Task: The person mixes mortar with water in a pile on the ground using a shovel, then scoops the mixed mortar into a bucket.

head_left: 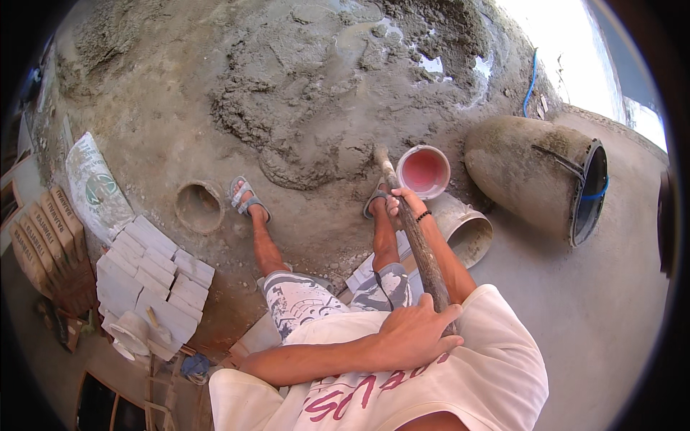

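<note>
Left hand (417,334): you grip the long, brown wooden handle (427,264).
Right hand (408,205): gripping it farther down.
Wet, grey mortar heap (295,118): likely part-mixed; pooled water (431,65) looks unblended.

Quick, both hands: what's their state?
Left hand: closed on the wooden handle, near the shirt.
Right hand: closed on the wooden handle, farther from the shirt.

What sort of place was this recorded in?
Probably a building site or a work area under construction: wet grey mix, likely mortar or concrete, covers the ground, a grimy barrel lies on its side, and pale slabs are stacked at left.
</note>
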{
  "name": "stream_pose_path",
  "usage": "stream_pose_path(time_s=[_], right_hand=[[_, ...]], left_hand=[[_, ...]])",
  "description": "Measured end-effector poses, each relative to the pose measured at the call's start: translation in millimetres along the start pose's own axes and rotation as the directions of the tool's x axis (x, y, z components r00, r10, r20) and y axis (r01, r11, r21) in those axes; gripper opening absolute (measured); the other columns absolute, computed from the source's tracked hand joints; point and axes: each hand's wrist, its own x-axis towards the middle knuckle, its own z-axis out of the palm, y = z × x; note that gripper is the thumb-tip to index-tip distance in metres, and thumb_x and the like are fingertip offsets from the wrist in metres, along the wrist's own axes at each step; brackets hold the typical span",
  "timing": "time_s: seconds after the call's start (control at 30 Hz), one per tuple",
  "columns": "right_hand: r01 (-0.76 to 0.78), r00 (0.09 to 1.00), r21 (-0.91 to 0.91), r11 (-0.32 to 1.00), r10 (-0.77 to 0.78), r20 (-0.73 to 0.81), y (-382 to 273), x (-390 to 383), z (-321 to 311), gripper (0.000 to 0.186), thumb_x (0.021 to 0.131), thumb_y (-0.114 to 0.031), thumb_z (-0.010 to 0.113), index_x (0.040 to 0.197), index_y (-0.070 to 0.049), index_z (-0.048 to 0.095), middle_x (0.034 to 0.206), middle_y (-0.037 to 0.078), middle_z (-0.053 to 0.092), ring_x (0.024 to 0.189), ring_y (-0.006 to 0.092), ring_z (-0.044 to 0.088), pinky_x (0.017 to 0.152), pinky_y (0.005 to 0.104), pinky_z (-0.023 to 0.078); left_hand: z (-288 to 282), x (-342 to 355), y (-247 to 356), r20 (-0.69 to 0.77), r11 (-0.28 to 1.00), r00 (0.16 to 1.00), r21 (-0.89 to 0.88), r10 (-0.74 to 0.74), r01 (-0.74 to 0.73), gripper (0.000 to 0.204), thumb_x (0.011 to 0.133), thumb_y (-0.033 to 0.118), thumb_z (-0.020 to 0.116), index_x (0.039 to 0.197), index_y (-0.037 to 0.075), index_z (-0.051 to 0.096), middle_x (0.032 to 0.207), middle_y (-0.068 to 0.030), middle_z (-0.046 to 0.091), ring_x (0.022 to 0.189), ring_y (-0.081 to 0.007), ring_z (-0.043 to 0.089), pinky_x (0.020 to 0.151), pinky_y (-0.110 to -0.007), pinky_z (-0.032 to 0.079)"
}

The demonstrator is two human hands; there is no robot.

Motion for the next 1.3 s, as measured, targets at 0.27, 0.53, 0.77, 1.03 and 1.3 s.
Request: stream_pose_path(time_s=[0.27, 0.53, 0.77, 1.03, 1.3], right_hand=[[0.329, 0.903, -0.136, 0.935, -0.353, -0.245, -34.6, -99.5, -53.4, 0.014, 0.078, -0.014, 0.056, 0.073, -0.004, 0.046, 0.055, 0.005, 0.048, 0.045, 0.0165, 0.048, 0.042, 0.0296, 0.043], [0.589, 0.581, -0.279, 0.758, -0.638, -0.505, 28.9, 65.1, -81.4, 0.02, 0.076, -0.007, 0.057, 0.088, 0.0, 0.044, 0.06, 0.011, 0.052, 0.046, 0.0236, 0.053, 0.042, 0.0381, 0.047], [0.733, 0.56, 0.048, 0.678, -0.562, -0.609, 18.6, 151.4, -100.4, 0.026, 0.071, 0.0, 0.057, 0.089, 0.005, 0.04, 0.063, 0.013, 0.049, 0.049, 0.0261, 0.053, 0.047, 0.0415, 0.046], [0.736, 0.674, 0.284, 0.615, -0.628, -0.389, 13.0, 107.7, -117.6, 0.012, 0.07, -0.004, 0.055, 0.072, -0.003, 0.043, 0.065, 0.009, 0.047, 0.058, 0.0239, 0.05, 0.057, 0.0412, 0.045], [0.722, 0.673, -0.004, 0.692, -0.704, -0.226, 58.0, 16.4, -51.1, 0.01, 0.074, -0.008, 0.055, 0.073, -0.007, 0.045, 0.064, 0.005, 0.045, 0.059, 0.0185, 0.048, 0.055, 0.0358, 0.044]], left_hand=[[19.7, -4.3, 20.7, -0.004, 0.999, 1.0, 0.051, 0.018, -0.018, 0.053, 0.086, 0.046, 0.053, 0.125, 0.011, 0.042, 0.09, -0.0267, 0.05, 0.074, -0.0424, 0.059, 0.063, -0.047, 0.047], [10.3, -34.4, -243.8, -0.212, 0.692, 0.809, 0.427, -0.549, 0.582, 0.075, 0.082, 0.023, 0.058, 0.143, 0.014, 0.016, 0.112, -0.0188, 0.05, 0.088, -0.0378, 0.059, 0.069, -0.047, 0.049], [-27.8, 26.9, -419.1, -0.541, 0.344, 0.73, 0.65, -0.417, 0.678, 0.063, 0.082, 0.013, 0.054, 0.14, 0.018, 0.027, 0.108, -0.0121, 0.05, 0.09, -0.0299, 0.058, 0.072, -0.043, 0.047], [-32.3, 38.3, -388.9, -0.556, 0.55, 0.791, 0.589, -0.255, 0.591, 0.022, 0.077, 0.011, 0.056, 0.099, 0.009, 0.052, 0.092, -0.0114, 0.057, 0.092, -0.0289, 0.054, 0.08, -0.041, 0.041], [20.1, -40.3, -280.5, -0.248, 0.856, 0.866, 0.186, -0.434, 0.482, 0.043, 0.069, 0.018, 0.067, 0.103, 0.0, 0.048, 0.087, -0.022, 0.062, 0.082, -0.0395, 0.062, 0.068, -0.048, 0.048]])
